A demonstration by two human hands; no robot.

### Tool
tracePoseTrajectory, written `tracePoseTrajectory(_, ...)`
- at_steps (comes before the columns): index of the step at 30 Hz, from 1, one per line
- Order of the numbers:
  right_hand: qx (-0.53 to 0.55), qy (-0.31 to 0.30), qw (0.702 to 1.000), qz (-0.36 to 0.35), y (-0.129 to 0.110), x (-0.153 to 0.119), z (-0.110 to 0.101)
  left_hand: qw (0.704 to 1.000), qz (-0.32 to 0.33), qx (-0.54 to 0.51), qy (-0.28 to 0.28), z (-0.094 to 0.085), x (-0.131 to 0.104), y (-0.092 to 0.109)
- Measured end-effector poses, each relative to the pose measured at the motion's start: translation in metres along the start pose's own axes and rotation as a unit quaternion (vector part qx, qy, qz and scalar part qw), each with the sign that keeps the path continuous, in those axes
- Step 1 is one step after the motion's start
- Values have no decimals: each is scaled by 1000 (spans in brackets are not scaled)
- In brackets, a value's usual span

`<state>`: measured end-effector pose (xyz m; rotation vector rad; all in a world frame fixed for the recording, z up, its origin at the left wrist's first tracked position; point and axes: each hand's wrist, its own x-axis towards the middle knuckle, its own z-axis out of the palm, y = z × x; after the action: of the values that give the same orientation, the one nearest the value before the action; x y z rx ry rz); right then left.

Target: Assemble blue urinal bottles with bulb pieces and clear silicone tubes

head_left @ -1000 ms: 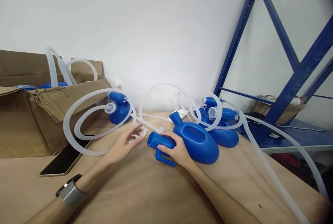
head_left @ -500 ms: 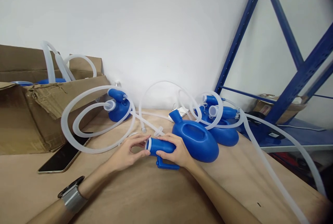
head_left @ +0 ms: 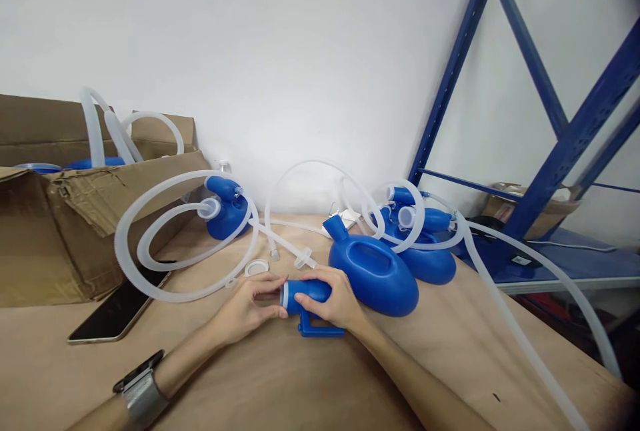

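Note:
My right hand (head_left: 337, 297) wraps round a blue plastic tube-shaped cup (head_left: 295, 295) lying on its side, its mouth facing left. A white ring (head_left: 285, 297) sits at that mouth, and the fingertips and thumb of my left hand (head_left: 253, 307) close on it from above and below. Under the cup, a blue L-shaped handle piece (head_left: 320, 331) rests on the table. A round white cap (head_left: 257, 267) with a small loop lies just beyond my left hand. To the right of my right hand is a blue bottle (head_left: 373, 274) with a slanted neck and grip hole.
Blue bottles with coiled clear hoses stand at the back left (head_left: 227, 214) and back right (head_left: 430, 261). A cardboard box (head_left: 95, 231) with hoses is on the left, beside a phone (head_left: 120, 307). A hose connector (head_left: 303, 257) lies mid-table. Blue shelving (head_left: 545, 177) rises at right.
The view has shifted slightly, and the white cap now shows more fully behind my left hand. Both hands keep their hold on the cup, with only small finger movements.

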<state>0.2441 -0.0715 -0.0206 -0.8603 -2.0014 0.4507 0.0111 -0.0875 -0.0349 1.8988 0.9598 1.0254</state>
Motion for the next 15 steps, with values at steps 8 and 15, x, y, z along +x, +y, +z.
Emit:
tracePoseTrajectory(8,151,-33,982,110,15,5,-2,1000,2,15,19,8,-2,2)
tracePoseTrajectory(15,205,-45,962,176,21,6,6,995,-61,-79,-14,8,0,8)
